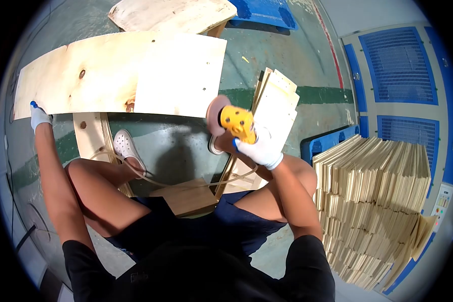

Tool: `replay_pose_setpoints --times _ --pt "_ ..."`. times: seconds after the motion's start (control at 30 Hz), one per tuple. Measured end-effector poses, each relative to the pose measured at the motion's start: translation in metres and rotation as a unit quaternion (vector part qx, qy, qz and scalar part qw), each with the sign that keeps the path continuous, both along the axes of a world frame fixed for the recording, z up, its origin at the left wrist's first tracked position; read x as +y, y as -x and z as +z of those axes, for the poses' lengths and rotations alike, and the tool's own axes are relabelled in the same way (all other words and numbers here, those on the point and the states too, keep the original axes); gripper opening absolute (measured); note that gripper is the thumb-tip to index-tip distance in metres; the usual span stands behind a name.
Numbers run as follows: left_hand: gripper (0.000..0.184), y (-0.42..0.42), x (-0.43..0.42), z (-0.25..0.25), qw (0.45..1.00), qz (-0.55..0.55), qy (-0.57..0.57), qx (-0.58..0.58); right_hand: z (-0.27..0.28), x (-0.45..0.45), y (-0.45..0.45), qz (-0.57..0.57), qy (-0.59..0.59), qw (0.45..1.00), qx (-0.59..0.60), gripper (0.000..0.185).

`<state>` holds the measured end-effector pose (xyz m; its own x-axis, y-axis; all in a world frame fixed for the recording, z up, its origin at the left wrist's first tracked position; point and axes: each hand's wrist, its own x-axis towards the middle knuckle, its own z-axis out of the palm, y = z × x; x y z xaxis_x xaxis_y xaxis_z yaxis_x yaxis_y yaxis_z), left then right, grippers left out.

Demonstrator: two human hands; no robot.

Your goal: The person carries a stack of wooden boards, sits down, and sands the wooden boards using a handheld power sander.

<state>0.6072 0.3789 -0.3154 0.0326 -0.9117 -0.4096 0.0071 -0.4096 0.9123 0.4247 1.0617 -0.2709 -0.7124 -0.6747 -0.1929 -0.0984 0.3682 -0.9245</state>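
and here we are: r hand (264, 150), white glove w/ blue tips, wrapped firmly round the body of a yellow sander (238, 124). its round disc (217, 115) sits right at the near r corner of the long board (105, 75); can't tell from this angle if disc & wood actually touch. over on the other side, l hand (41, 119), gloved too, has the near edge gripped close to the l end, blue tip on top, other fingers mostly hidden.

the board lies crosswise in front of the knees, far edge bowed, near edge almost straight, knots showing. another board (171, 14) is just past that far edge, w/ a blue pallet (267, 14) beside it. under the near edge, a wood plank (89, 132) runs back toward the l leg.

room to move: green floor (173, 151) shows btwn the two shoes, & a wide stretch of it runs from the board's r edge to the blue-and-grey cabinet (397, 65). tighter near the sander, tho: a small pile of boards (281, 98) is just to its r. pale hose (186, 186) loops low across btwn the knees. big stack of thin sheets (370, 201) stands off r, beyond the r knee.
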Motion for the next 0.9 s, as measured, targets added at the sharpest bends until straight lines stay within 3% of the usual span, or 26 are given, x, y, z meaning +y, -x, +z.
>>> replay_pose_setpoints --times 0.07,0.1,0.27,0.37,0.47,0.5,0.6,0.7,0.8,0.83,0.9 --pt "0.070 -0.004 -0.006 -0.006 0.999 0.004 0.005 0.054 0.011 -0.013 0.013 -0.064 -0.069 0.994 0.047 0.045" --pt "0.069 -0.005 -0.014 -0.013 0.994 0.008 0.008 0.107 0.008 -0.019 0.023 -0.095 -0.045 0.994 0.031 0.044" --pt "0.069 -0.006 -0.010 -0.006 0.980 -0.024 0.087 0.177 0.013 -0.035 0.061 -0.178 0.192 0.959 -0.107 0.028" --pt "0.069 -0.006 0.025 0.033 0.981 -0.005 0.132 0.144 0.039 -0.044 0.061 -0.204 0.269 0.926 -0.168 0.026" --pt "0.072 -0.024 0.007 0.047 0.946 -0.020 0.224 0.232 0.060 -0.047 0.058 -0.226 0.301 0.912 -0.165 0.029" --pt "0.071 -0.019 0.036 0.078 0.945 -0.008 0.183 0.271 0.067 -0.049 0.056 -0.225 0.317 0.908 -0.155 0.029" --pt "0.068 -0.008 0.066 0.138 0.918 -0.046 0.217 0.328 0.081 -0.053 0.056 -0.219 0.355 0.898 -0.140 0.028" --pt "0.055 0.002 0.079 0.192 0.889 -0.063 0.373 0.257 0.079 -0.060 0.064 -0.211 0.389 0.887 -0.134 0.026" --pt "0.047 0.046 0.103 0.251 0.804 -0.103 0.580 0.075 0.082 -0.067 0.070 -0.206 0.467 0.849 -0.137 0.025" --pt "0.046 0.065 0.105 0.263 0.771 -0.127 0.622 0.049 0.083 -0.067 0.073 -0.207 0.471 0.846 -0.138 0.025" --pt "0.046 0.124 0.138 0.288 0.757 -0.192 0.623 0.039 0.085 -0.061 0.077 -0.204 0.501 0.831 -0.127 0.026"
